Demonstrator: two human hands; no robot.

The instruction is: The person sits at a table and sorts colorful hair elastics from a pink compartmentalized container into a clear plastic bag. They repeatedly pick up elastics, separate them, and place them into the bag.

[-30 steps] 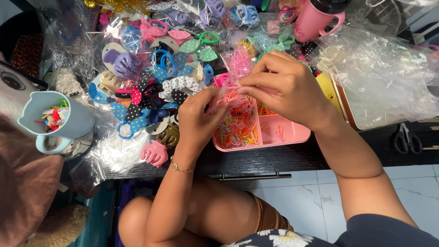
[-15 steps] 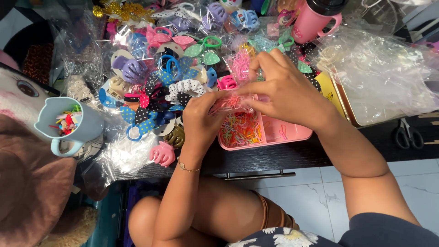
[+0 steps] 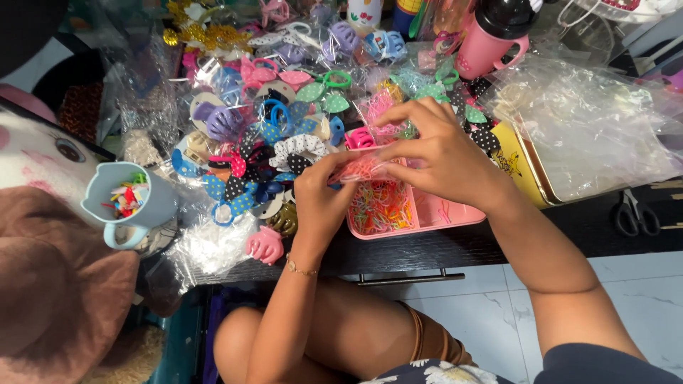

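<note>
Clear plastic bag of tiny elastic bands [image 3: 366,169] — pinched between left hand [image 3: 320,199] and right hand [image 3: 445,153], both clenched on it, directly above pink tray [image 3: 455,217] of coloured bands.

Both forearms reach forward from the lap, the left hand [image 3: 321,195] with a thin bracelet at its wrist, fingers curled and pinched at the tips, meeting the right hand [image 3: 442,153], which arches over with fingers bent down.
</note>
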